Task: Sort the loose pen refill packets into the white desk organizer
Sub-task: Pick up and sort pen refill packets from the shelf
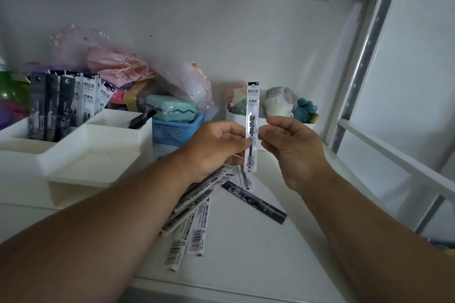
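Note:
A white pen refill packet stands upright in the air at the middle of the view. My left hand pinches its lower half from the left. My right hand pinches its right edge with curled fingers. Several loose refill packets lie fanned out on the shelf under my left forearm, and a dark one lies to their right. The white desk organizer sits at the left. Several packets stand in its back compartment, and one dark packet leans in the compartment beside it.
A blue mesh basket with a teal case stands behind the organizer's right end. Pink net bags pile up behind it. A white tub of small cloth items sits behind my hands. The shelf's metal post and rail close the right side.

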